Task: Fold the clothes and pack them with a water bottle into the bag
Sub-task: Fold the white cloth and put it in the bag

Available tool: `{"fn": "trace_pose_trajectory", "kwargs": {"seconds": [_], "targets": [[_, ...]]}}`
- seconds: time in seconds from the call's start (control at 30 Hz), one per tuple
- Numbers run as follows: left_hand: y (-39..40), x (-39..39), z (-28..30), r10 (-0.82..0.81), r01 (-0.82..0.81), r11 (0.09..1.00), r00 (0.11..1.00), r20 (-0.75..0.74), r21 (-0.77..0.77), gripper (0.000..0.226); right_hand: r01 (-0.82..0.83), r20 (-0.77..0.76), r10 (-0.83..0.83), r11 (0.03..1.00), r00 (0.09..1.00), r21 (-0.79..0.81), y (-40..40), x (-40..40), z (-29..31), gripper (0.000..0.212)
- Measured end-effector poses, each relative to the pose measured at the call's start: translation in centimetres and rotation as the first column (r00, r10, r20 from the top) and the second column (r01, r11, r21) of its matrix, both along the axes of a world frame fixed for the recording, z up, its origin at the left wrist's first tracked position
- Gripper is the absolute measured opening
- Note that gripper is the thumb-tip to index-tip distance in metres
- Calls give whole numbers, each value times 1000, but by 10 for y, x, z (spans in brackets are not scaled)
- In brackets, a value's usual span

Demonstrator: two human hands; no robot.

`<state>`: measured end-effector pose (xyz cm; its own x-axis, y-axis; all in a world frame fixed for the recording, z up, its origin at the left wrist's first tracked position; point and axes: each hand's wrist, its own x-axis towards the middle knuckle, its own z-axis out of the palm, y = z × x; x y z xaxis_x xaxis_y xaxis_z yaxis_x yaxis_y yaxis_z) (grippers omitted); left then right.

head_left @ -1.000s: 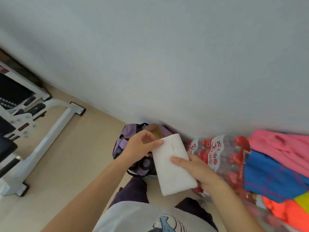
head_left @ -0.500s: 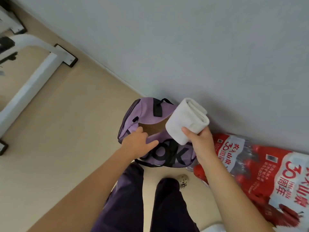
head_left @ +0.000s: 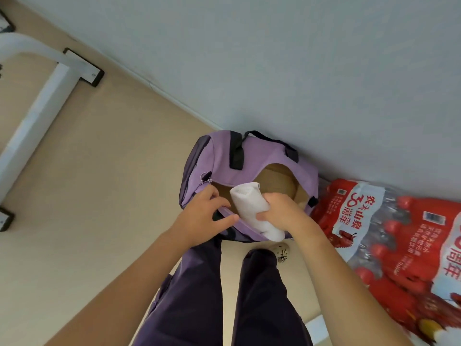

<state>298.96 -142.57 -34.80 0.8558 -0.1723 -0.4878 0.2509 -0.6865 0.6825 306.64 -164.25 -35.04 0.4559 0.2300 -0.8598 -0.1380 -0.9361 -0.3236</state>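
Note:
A purple duffel bag (head_left: 224,156) with black handles stands on the floor against the wall, its top unzipped and a tan lining showing inside. My right hand (head_left: 282,211) grips a folded white cloth (head_left: 247,206), whose far end dips into the bag's opening. My left hand (head_left: 202,218) holds the near edge of the opening with curled fingers, pulling it toward me. A shrink-wrapped pack of water bottles (head_left: 389,240) in red printed film lies to the right of the bag.
The grey wall (head_left: 274,58) runs diagonally behind the bag. A white metal frame leg (head_left: 40,113) with black feet crosses the beige floor at left. My legs in dark trousers (head_left: 224,295) stand just in front of the bag.
The white cloth came down from above the bag into its opening. My left hand shifted along the bag's near edge. The view tilted down; the coloured clothes are out of sight.

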Motion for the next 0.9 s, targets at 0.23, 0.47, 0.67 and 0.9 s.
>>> {"fn": "trace_pose_trajectory", "kwargs": {"seconds": [0.23,0.47,0.67,0.9], "targets": [[0,-1,-1,74,-77,996,995,-72,-42,74,234,-105,-258,952,960,-199,17,3,-32,31],[4,23,-1,-202,199,876,978,-40,439,80,793,49,-800,599,598,113,2,-13,-48,20],[3,47,-10,-626,509,696,775,82,507,84,813,51,-901,411,430,413,4,-10,-38,24],[17,70,-19,-653,495,609,756,38,620,91,737,38,-861,456,507,500,0,3,-27,30]]}}
